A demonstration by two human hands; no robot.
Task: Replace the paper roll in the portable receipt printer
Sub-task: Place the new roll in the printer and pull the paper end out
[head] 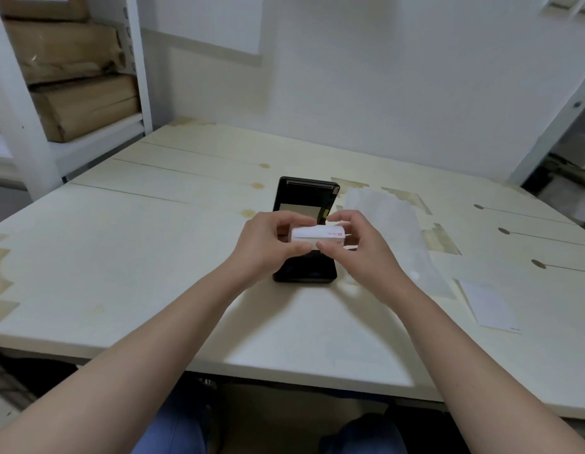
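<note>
White roll (317, 235) above open, apparently black printer (306, 198).

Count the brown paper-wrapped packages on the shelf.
3, stacked on the shelf unit at far left: top package, middle package, and another on the level above. More may be hidden.

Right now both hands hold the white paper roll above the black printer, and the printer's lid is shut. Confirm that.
Not quite. In the head view both hands, left hand and right hand, hold the white paper roll above the black printer, but the printer's lid stands open, not shut.
</note>
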